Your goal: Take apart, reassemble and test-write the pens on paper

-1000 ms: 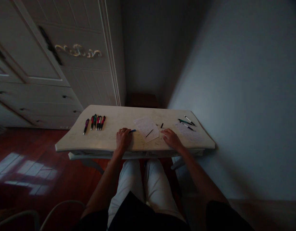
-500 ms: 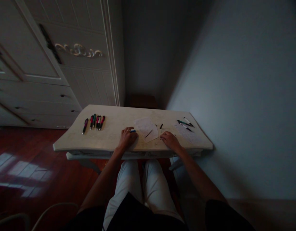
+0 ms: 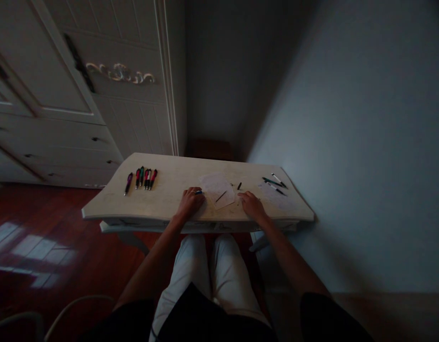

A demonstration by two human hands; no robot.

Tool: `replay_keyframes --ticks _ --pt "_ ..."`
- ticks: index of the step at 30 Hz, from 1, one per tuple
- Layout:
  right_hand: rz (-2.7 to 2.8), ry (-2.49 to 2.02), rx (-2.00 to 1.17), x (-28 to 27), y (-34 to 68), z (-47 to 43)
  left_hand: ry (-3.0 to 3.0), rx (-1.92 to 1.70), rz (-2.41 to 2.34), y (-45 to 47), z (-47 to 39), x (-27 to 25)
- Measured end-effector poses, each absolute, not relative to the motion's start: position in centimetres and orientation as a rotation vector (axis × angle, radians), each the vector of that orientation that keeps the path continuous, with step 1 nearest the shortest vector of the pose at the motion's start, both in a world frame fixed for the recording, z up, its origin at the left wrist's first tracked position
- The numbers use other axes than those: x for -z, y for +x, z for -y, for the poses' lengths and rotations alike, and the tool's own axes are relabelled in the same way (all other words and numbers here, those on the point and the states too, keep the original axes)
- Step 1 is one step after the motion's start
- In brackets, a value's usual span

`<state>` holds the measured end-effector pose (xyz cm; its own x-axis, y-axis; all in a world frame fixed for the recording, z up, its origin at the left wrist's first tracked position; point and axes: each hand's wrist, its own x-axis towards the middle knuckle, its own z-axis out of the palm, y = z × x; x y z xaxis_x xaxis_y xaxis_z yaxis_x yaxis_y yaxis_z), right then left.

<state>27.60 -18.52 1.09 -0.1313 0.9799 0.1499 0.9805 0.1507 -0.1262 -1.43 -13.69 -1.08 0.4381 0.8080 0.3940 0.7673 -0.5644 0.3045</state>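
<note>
My left hand (image 3: 190,203) rests on the pale table (image 3: 162,202) with its fingers curled over a blue pen (image 3: 198,192). A little to the right, my right hand (image 3: 252,204) lies flat on the table beside a sheet of paper (image 3: 216,186). On that sheet lies a thin dark pen part (image 3: 221,196). A small black cap (image 3: 239,185) sits just beyond the right hand.
A row of several pens (image 3: 142,178) lies at the table's far left. Three more pens (image 3: 275,182) lie at the far right on another sheet. A white wardrobe (image 3: 98,95) stands to the left, a grey wall (image 3: 348,142) to the right. My knees are under the table's front edge.
My left hand has slid right along the table and closed over the blue pen. My right hand has drawn in slightly toward the paper.
</note>
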Motion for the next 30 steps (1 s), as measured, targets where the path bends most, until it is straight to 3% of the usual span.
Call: replay_keyframes --ticks 8,30 --pt "2.254 -2.044 0.003 -0.8 28.3 16.6 2.636 -0.896 -1.322 -0.9 14.0 0.7" --pt "2.329 -1.960 0.068 -1.6 28.9 16.1 2.702 -0.767 -1.172 3.7 13.5 0.1"
